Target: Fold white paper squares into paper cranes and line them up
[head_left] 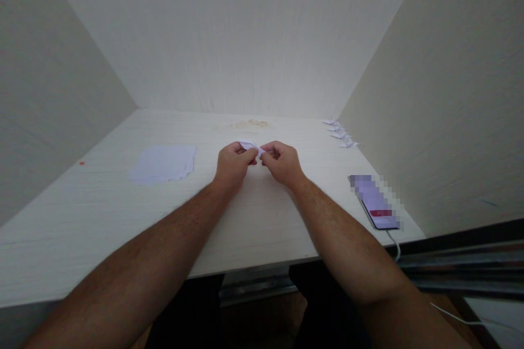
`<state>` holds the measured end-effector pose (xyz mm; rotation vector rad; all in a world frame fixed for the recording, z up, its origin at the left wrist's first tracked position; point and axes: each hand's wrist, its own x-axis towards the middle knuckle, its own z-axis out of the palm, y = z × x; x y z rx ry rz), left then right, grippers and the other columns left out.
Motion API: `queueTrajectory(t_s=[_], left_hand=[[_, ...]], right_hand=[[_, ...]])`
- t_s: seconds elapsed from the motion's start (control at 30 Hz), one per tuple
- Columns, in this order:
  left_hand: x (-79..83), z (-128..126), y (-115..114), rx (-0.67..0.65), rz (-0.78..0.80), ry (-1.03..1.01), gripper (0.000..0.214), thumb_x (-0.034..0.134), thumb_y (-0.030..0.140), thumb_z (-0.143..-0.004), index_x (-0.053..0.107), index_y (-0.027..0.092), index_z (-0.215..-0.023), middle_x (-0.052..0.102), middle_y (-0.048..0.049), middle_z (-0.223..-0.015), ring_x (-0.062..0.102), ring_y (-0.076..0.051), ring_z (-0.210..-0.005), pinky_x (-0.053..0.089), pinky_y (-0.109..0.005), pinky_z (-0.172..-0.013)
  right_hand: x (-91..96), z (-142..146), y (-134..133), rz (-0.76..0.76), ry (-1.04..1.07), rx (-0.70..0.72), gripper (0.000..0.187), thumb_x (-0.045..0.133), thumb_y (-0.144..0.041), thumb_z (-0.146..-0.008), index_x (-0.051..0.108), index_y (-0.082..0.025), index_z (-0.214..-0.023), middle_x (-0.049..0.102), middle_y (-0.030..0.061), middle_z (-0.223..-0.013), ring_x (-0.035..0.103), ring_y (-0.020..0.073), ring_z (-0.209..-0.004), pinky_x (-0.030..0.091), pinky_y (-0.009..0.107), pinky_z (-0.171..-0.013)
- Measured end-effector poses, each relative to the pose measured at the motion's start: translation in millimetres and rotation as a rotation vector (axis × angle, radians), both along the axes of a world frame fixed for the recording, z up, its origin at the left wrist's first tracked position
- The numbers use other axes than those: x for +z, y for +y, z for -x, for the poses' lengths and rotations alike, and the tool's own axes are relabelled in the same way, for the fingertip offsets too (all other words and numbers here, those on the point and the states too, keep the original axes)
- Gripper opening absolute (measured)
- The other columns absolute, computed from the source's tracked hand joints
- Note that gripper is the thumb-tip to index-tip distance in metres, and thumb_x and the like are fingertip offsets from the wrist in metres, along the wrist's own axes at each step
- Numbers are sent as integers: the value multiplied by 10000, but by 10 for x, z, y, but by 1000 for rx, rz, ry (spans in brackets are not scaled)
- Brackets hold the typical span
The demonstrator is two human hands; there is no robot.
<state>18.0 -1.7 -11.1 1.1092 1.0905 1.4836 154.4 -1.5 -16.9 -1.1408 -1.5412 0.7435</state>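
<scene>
Both my hands meet over the middle of the white desk (102,212). My left hand (233,166) and my right hand (282,163) are each closed in a pinch on a small folded piece of white paper (249,146), which shows only between and just above the fingertips. Most of the folded paper is hidden by my fingers. A loose stack of white paper sheets (164,163) lies on the desk to the left of my left hand.
Several small folded paper figures (340,134) sit in a row at the back right by the side wall. A phone (374,202) with a white cable lies near the right front edge. Walls enclose the desk on three sides. A faint stain (249,124) marks the back.
</scene>
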Motion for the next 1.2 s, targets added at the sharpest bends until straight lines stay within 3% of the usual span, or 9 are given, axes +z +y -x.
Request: queueTrajectory(t_s=[0.13,0.47,0.63,0.9,1.2], left_hand=[[-17,3,9,-23,5,23,145,754,234,-613,678,141,-694,637,-9,-617,570,-118,-562,460,-250,-565],[52,-19,-58,-160,48,-131,223,800,239,-591,672,133,-739,634,-3,-663,558,-101,-569,467,-255,-576],[34,-21,-63,-142,58,-191,228,833,234,-557,678,131,-689,638,-10,-671,554,-95,-592,449,-248,-593],[39,-48,-51,-118,113,-277,179,811,188,-560,676,143,-668,629,-18,-693,561,-108,-655,428,-242,-610],[43,-44,-46,-177,136,-319,146,790,175,-616,655,156,-667,568,-5,-639,493,-105,-596,391,-245,-562]], right_hand=[[6,6,1,-7,37,-12,158,671,-341,-781,676,-183,-773,695,13,-678,658,138,-635,525,264,-609],[66,3,-43,-73,-41,-31,141,625,-303,-791,617,-188,-708,609,-33,-596,510,97,-539,407,236,-541],[75,2,-74,-140,-114,-41,164,611,-314,-807,592,-200,-692,558,-50,-556,454,93,-511,358,238,-518],[58,-11,-64,-201,-222,-76,166,583,-309,-838,591,-209,-706,577,-35,-600,488,108,-553,388,253,-561],[46,-21,-59,-205,-229,-73,159,577,-305,-846,596,-210,-721,591,-22,-633,501,109,-567,401,255,-571]])
